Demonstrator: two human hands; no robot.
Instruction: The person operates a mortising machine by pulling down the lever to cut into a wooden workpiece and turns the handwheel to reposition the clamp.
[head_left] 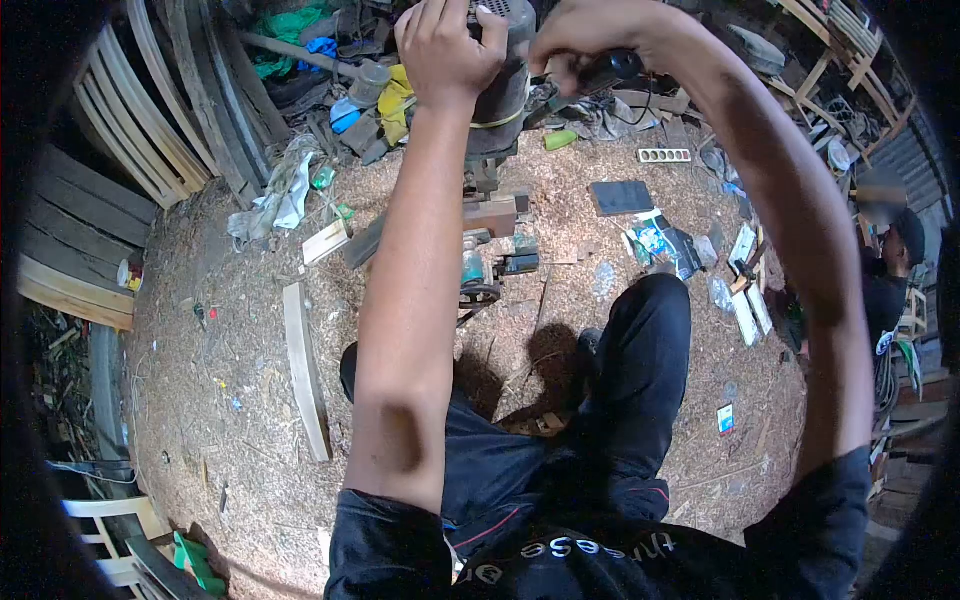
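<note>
Your right grip (585,38) wraps the black tool (608,70) beside the grey machine (498,105); your left grip (450,55) lies at the machine's top, its closure impossible to tell. Brace the machine; guide the tool steadily.

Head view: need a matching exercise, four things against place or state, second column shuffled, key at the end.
Things
1. power strip
2. left hand
3. curved board
4. right hand

Places and states
A. at the top of the grey cylindrical housing
B. fingers curled at a black handle
C. pale, with a row of dark sockets
D. long and narrow, on the shavings-strewn floor in the left half of the picture

Pairs: 1-C, 2-A, 3-D, 4-B
</note>
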